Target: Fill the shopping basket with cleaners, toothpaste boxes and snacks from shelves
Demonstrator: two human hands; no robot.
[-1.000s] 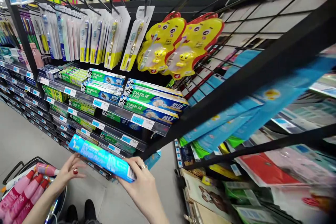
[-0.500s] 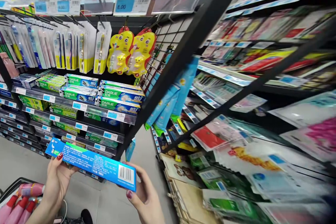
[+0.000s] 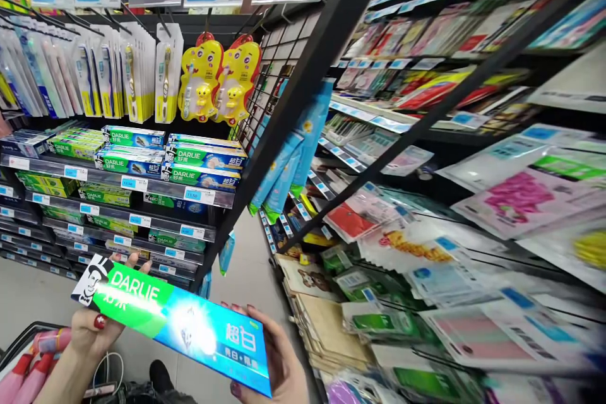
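Both my hands hold a long green and blue Darlie toothpaste box (image 3: 175, 323), its front face turned up toward me. My left hand (image 3: 92, 328) grips the box's left end, thumb on the front. My right hand (image 3: 284, 363) supports the right end from beneath, fingers curled round the edge. The box hangs low in front of shelves of toothpaste boxes (image 3: 156, 161).
Toothbrush packs (image 3: 118, 76) and two yellow children's toothbrush sets (image 3: 218, 79) hang above the shelves. A black rack post (image 3: 303, 85) slants across the middle. Packets (image 3: 426, 265) fill shelves on the right. A basket with pink bottles (image 3: 21, 369) is at bottom left, over a grey floor.
The box has been turned over from its barcode side to its Darlie front. The view has swung further right and slightly down.
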